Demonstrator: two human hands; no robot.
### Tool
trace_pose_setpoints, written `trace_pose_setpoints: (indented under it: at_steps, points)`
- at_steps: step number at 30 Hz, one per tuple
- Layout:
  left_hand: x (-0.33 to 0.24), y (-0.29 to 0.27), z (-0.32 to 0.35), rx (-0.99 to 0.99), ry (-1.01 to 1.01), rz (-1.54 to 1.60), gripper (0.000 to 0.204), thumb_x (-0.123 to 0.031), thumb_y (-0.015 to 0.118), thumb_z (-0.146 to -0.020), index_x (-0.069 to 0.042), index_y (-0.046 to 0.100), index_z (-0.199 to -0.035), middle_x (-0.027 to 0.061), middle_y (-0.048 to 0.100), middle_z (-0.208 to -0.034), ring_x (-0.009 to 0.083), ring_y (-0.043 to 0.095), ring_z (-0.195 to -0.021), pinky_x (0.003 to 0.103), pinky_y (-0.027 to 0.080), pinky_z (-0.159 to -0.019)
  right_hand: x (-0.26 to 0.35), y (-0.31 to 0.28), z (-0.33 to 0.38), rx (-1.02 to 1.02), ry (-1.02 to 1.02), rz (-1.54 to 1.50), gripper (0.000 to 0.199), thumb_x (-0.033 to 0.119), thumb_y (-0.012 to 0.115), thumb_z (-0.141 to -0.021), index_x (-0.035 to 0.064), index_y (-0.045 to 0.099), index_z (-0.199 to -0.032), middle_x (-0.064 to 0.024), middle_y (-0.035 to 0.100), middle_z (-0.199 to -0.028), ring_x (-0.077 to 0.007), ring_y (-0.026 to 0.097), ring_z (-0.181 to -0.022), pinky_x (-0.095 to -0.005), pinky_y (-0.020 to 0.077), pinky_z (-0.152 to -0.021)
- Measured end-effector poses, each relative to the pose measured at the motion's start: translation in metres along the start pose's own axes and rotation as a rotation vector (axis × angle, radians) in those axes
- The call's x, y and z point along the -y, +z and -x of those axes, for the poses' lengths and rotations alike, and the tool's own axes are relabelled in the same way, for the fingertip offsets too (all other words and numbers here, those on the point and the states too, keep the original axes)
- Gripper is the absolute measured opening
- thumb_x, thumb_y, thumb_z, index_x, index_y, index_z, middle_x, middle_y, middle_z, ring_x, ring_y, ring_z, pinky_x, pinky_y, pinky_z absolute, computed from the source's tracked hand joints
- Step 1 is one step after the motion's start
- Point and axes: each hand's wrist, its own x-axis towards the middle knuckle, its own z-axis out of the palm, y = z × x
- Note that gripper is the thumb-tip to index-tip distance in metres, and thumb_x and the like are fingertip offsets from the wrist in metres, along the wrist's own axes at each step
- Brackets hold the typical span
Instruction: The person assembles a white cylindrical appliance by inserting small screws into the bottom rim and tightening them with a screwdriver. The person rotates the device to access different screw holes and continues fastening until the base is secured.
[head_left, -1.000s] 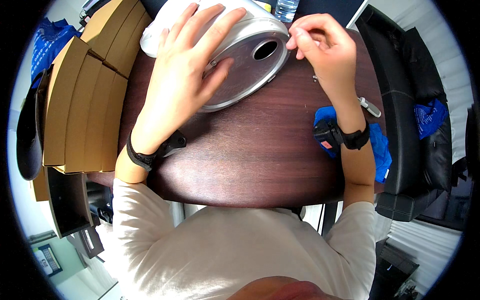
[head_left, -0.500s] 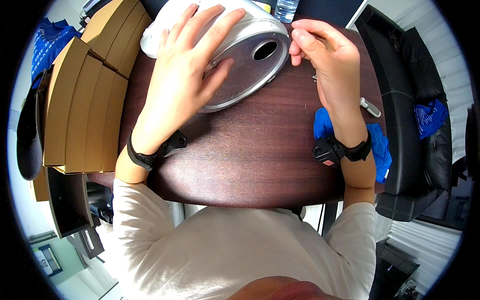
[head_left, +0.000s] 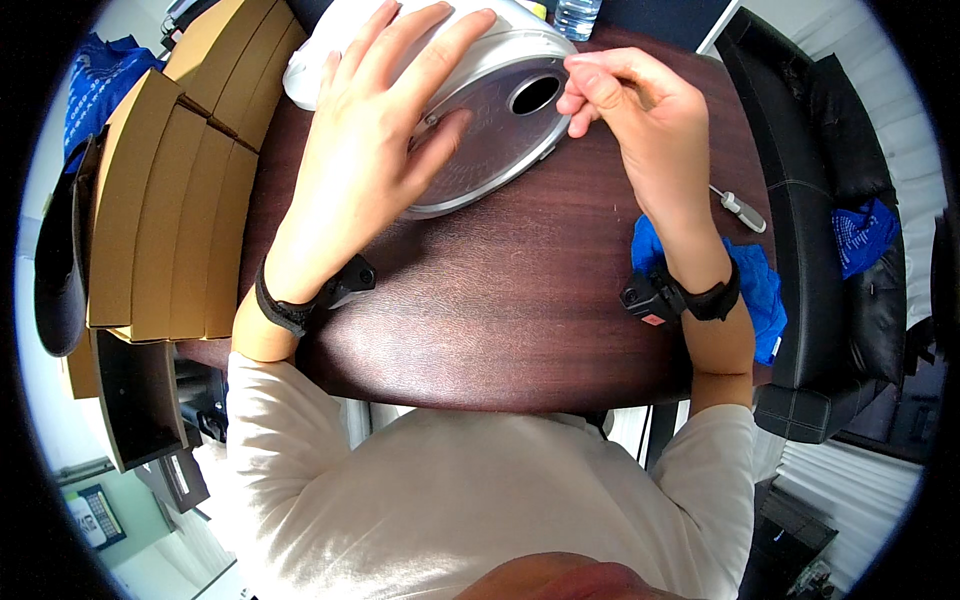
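Upper centre: left hand [head_left: 375, 130] splayed against the white, round-faced housing [head_left: 492, 120]; right hand [head_left: 655, 115] pinched beside it (contents hidden). Uneven left-hand pressure could rock the housing.

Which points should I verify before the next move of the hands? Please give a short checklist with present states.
1. Left hand spread on the white rounded plastic housing: ok.
2. Small part pinched in the right hand: cannot tell; fingertips hide it, if any.
3. Dark oval opening in the grey silver-rimmed disc uncovered: ok.
4. Grey-handled screwdriver laid down on the dark-brown table: ok.
5. Clear plastic bottle apart from both hands: ok.
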Motion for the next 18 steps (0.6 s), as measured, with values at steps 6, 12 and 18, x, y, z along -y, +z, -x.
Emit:
trace_pose_setpoints:
  at_steps: [6, 12, 18]
  points:
    - [-0.001, 0.0, 0.001, -0.001, -0.008, 0.013, 0.063, -0.006, 0.069, -0.079, -0.018, 0.05, -0.138, 0.0118, 0.05, -0.138, 0.0376, 0.04, -0.134, 0.047, 0.037, -0.108, -0.006, 0.0, 0.0, -0.056, 0.026, 0.133, 0.015, 0.01, 0.063, -0.093, -0.0018, 0.069, -0.098, -0.0065, 0.068, -0.076, -0.0069, 0.063, -0.065, -0.0186, 0.0489, -0.055]
    - [0.001, 0.002, 0.001, -0.003, -0.003, 0.014, 0.063, -0.008, 0.07, -0.08, -0.019, 0.05, -0.138, 0.0118, 0.05, -0.139, 0.0377, 0.041, -0.133, 0.047, 0.037, -0.108, -0.005, 0.002, 0.0, -0.059, 0.026, 0.148, 0.015, 0.008, 0.063, -0.092, -0.0023, 0.069, -0.101, -0.0072, 0.069, -0.081, -0.0074, 0.064, -0.069, -0.0189, 0.0492, -0.057]
    - [0.005, 0.002, 0.0, -0.011, 0.039, 0.024, 0.063, -0.011, 0.07, -0.08, -0.018, 0.049, -0.139, 0.0142, 0.051, -0.138, 0.0404, 0.042, -0.131, 0.048, 0.033, -0.11, 0.002, 0.01, 0.01, 0.116, 0.116, 0.07, 0.017, 0.006, 0.063, -0.092, -0.0033, 0.068, -0.105, -0.0093, 0.07, -0.091, -0.0103, 0.066, -0.076, -0.0206, 0.0512, -0.062]
